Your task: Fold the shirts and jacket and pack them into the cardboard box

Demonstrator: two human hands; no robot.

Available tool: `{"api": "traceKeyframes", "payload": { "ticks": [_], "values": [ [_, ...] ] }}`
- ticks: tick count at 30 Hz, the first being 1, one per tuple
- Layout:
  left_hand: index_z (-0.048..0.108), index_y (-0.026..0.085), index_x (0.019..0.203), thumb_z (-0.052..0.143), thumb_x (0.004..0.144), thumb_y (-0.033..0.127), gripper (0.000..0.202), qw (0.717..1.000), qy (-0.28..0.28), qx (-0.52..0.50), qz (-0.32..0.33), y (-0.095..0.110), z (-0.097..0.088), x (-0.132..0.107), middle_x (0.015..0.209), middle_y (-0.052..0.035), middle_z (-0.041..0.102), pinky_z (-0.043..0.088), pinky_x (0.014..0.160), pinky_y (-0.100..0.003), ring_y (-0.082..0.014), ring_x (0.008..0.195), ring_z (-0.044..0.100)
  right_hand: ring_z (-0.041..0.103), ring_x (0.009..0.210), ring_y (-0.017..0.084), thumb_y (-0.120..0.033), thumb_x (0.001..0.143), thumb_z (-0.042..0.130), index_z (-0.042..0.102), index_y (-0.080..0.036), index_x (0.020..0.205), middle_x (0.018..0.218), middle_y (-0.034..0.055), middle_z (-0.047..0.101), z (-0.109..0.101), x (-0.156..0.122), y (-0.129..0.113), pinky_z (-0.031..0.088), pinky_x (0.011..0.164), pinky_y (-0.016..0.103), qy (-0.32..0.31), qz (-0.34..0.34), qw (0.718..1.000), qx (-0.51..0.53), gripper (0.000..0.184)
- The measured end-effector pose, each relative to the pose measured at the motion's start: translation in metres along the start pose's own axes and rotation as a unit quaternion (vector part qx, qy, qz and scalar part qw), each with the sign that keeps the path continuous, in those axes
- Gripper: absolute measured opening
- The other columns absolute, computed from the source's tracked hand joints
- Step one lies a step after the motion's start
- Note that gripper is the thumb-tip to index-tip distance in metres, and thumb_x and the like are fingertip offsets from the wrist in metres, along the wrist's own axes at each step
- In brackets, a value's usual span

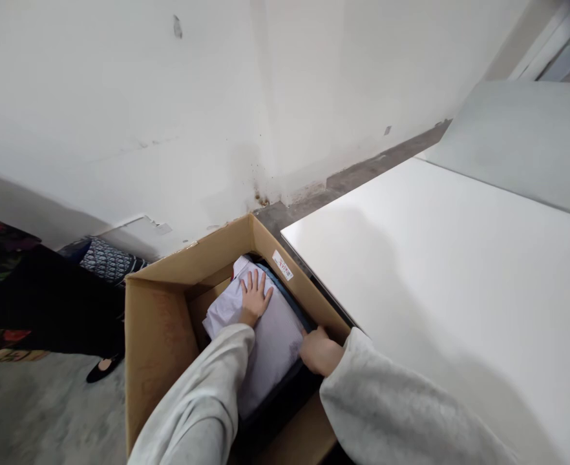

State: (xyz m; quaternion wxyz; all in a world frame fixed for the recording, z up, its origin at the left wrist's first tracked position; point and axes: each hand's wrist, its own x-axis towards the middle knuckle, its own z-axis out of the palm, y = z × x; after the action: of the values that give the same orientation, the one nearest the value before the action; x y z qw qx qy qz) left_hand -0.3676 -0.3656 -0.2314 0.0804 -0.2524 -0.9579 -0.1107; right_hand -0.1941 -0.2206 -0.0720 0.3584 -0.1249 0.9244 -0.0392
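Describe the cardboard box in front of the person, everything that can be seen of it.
The cardboard box is plain brown board, open at the top, with one corner pointing toward the wall behind it. A small white label with red print is stuck on its far right side. Inside lies a white package with dark material around it. The left hand rests flat on the package, and the right hand reaches in at its edge. A white panel runs alongside the box on the right. The box's base is hidden.

Open cardboard box (156, 361) on concrete floor (37, 413); white tabletop (459, 290) just right.
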Motion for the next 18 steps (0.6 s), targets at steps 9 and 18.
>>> {"api": "traceKeyframes", "payload": {
  "ticks": [9,18],
  "values": [
    [0.029,0.02,0.145,0.037,0.091,0.048,0.061,0.999,-0.017,0.017,-0.028,-0.002,0.012,-0.001,0.154,-0.0186,0.01,0.016,0.107,-0.062,-0.0383,0.141,0.001,0.056,0.11,0.042,-0.016,0.073,0.064,0.068,-0.016,0.109,0.138,0.0228,0.043,0.001,-0.003,-0.004,0.04,0.089,0.063,-0.044,-0.009,0.999,-0.023,0.036],
    [0.032,0.015,0.144,0.033,0.092,0.05,0.063,0.999,-0.023,0.027,-0.02,-0.003,0.012,-0.001,0.153,-0.0201,0.015,0.018,0.107,-0.061,-0.0387,0.14,0.007,0.055,0.108,0.047,-0.015,0.07,0.067,0.071,-0.015,0.103,0.131,0.0241,0.051,0.018,0.016,0.001,0.038,0.084,0.071,0.004,-0.002,0.998,0.065,0.033]
  ]
}}
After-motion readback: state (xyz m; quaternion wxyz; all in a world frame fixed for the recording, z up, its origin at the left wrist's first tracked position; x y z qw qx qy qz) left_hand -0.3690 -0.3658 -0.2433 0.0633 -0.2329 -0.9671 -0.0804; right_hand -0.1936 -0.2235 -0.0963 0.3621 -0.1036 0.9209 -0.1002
